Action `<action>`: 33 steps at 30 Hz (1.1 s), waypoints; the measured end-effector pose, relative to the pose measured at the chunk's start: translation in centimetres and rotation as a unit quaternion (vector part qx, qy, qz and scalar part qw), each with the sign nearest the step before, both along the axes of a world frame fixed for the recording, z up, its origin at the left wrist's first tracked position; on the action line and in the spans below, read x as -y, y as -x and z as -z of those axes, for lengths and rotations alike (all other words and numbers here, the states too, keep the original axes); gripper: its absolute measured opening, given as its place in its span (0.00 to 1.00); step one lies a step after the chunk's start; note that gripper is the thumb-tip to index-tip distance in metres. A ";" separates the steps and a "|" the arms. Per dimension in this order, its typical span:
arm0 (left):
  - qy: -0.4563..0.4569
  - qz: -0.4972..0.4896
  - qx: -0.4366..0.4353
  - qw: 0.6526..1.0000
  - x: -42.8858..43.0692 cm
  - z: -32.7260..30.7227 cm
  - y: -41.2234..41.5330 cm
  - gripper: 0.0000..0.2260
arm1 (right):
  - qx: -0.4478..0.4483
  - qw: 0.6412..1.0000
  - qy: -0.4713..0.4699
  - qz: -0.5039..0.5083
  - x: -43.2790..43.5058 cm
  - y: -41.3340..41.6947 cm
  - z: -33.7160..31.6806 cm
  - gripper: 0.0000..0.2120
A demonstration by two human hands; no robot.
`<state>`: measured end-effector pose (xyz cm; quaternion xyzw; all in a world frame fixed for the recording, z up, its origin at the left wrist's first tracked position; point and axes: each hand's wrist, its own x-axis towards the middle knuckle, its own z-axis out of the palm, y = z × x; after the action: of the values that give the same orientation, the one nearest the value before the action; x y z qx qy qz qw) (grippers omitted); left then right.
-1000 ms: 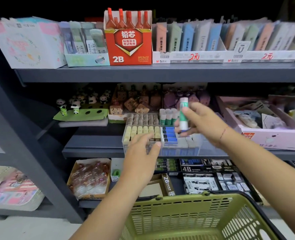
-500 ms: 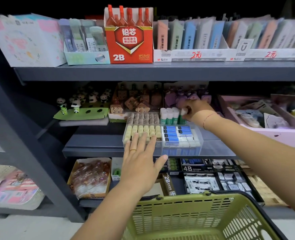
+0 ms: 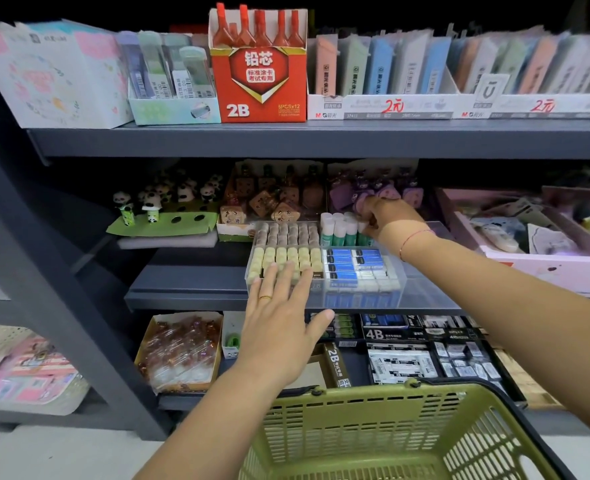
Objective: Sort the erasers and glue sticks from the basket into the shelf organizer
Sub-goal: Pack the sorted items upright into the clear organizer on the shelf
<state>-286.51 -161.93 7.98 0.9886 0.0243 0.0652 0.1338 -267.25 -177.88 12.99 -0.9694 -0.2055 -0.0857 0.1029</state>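
A clear shelf organizer (image 3: pixel 412 276) stands on the middle shelf. It holds brown and cream erasers (image 3: pixel 286 252) on the left, blue-sleeved erasers (image 3: pixel 350 265) at the front right and upright green-and-white glue sticks (image 3: pixel 338 231) at the back right. My right hand (image 3: pixel 388 216) reaches into the back right compartment, its fingers curled round a glue stick at the end of the row. My left hand (image 3: pixel 279 327) lies flat with straight fingers against the organizer's front left wall. The green basket (image 3: pixel 373 427) hangs below; its inside is mostly out of view.
Panda figures (image 3: pixel 155 206) and boxed toys sit behind the organizer. A pink box (image 3: pixel 543 271) stands to its right. The top shelf (image 3: pixel 321 138) carries a red 2B lead box and stationery trays. Packs of 4B erasers fill the lower shelf.
My right hand carried the glue stick from above the organizer down into the back right compartment beside the other sticks. My left hand slid slightly down the organizer's front and flattened.
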 end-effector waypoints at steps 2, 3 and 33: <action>0.002 0.003 0.004 1.000 -0.1 0.1 0.0 0.30 | 0.016 1.000 0.014 0.013 0.2 0.1 0.0 0.12; 0.004 0.005 0.009 1.000 -0.1 0.1 0.0 0.30 | 0.021 0.999 0.020 0.021 0.3 0.2 0.0 0.11; 0.167 -0.141 -0.097 0.971 -3.3 15.8 13.2 0.32 | -0.526 0.743 0.279 -0.304 -2.2 32.0 34.8 0.17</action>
<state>-299.67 -158.66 -7.85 0.9405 0.1869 -0.0182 0.2830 -299.27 -175.66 -21.83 -0.7319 -0.4174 0.5352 -0.0601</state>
